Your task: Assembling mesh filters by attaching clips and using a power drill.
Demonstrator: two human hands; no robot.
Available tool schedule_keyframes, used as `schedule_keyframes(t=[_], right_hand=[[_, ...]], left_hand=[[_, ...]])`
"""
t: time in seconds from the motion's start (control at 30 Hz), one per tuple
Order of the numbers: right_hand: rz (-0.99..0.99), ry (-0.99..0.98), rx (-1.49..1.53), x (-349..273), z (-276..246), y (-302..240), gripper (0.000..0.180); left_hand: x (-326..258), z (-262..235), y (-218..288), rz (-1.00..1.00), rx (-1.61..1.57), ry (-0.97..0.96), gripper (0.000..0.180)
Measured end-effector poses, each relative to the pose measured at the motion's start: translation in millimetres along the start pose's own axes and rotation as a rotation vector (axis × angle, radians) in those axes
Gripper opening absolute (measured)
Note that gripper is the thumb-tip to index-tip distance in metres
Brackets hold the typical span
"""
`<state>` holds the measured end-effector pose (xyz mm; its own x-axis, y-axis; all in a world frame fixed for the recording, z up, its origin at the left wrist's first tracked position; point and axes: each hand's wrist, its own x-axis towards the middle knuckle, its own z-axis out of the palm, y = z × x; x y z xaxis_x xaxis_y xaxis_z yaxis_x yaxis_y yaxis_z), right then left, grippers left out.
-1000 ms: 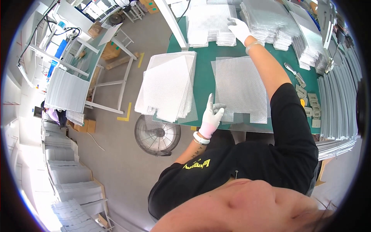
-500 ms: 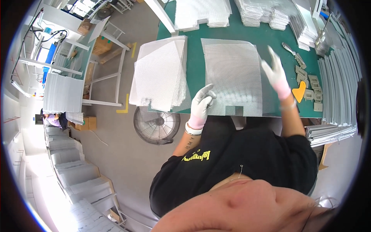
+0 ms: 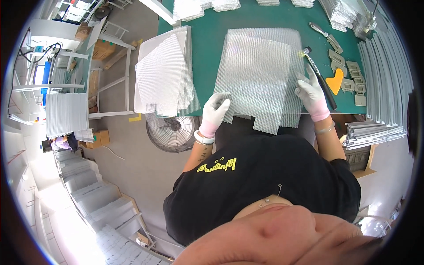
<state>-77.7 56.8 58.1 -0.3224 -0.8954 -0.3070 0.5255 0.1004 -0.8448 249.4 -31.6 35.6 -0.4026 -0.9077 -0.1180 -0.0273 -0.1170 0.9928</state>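
Two overlapping silver wire mesh sheets [image 3: 260, 75] lie in front of me at the table's near edge. They are askew to each other, and their notched lower ends overhang the edge. My left hand [image 3: 215, 112], in a white glove with a pink cuff, is at the lower left edge of the sheets, fingers curled in a pinch on one sheet's edge. My right hand [image 3: 312, 99], gloved alike, is beside their right edge, thumb bent and the other fingers apart, partly blurred. A mallet [image 3: 324, 84] with a black handle lies just right of that hand.
On the green table [image 3: 203, 48], a mesh stack [image 3: 163, 75] lies at left. A yellow scraper [image 3: 336, 81], a grey-handled tool [image 3: 318, 28] and several beige plastic parts [image 3: 349, 84] lie at right. Long grey panels [image 3: 386, 84] line the right side. A floor fan [image 3: 174, 130] stands below left.
One mesh sheet has turned askew over the other, its lower end shifting left. My right hand has come down nearer the body, and the mallet shows beside it. The whole view has shifted.
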Motion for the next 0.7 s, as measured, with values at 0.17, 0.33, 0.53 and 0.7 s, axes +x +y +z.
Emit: schedule_keyframes(t=[0.17,0.33,0.53,0.7], right_hand=[[-0.081,-0.009,-0.208,35,9,-11,0.077],[-0.607,-0.17,-0.605,97,0,-41,0.063],[-0.452,-0.169,-0.832,31,16,-76,0.069],[-0.413,0.048,-0.892,-23,23,-22,0.073]], left_hand=[[11,17,-13,0.042,0.075,0.115,0.022],[39,45,5,0.0,-0.186,0.143,0.019],[35,29,52,0.23,0.343,0.187,0.028],[24,24,65,0.571,0.902,0.221,0.04]])
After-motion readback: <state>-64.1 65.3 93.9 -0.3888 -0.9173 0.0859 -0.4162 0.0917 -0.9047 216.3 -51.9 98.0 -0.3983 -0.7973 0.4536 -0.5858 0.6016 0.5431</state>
